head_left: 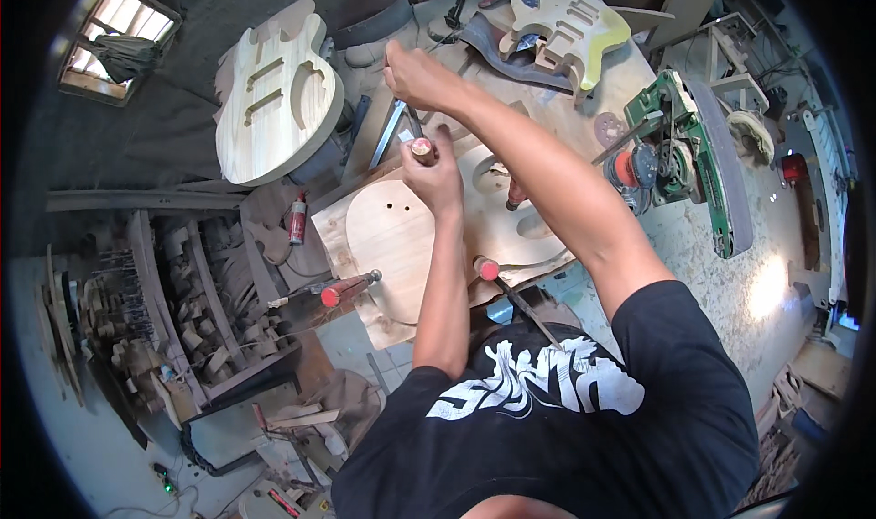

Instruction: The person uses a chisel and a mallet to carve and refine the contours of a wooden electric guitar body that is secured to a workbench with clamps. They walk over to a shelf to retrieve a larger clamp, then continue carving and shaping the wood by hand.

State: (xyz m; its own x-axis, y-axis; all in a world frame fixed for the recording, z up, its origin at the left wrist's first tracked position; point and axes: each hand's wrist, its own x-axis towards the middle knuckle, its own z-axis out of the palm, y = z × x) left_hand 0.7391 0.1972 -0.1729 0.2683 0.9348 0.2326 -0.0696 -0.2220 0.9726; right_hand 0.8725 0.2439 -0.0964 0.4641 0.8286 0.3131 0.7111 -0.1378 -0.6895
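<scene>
A red-ended clamp handle (422,151) stands at the far edge of a pale guitar-body blank (388,245) with two small dark holes, lying on the bench. A second red-handled clamp (342,291) sits at the blank's near left edge and a third (488,270) at its near side, to the right of the left forearm. The right forearm crosses over the hollowed wooden piece (540,225) beside it, partly hiding another red handle (516,196). Farther out are a routed guitar body (274,108), a yellow-edged guitar body (598,40), a green belt sander (721,190) and a red spray can (297,220). The left hand (436,177) wraps snugly round the clamp handle, the blank lying below and nearer the person. The right hand (420,76) is curled closed beyond it; I cannot tell what it holds.
</scene>
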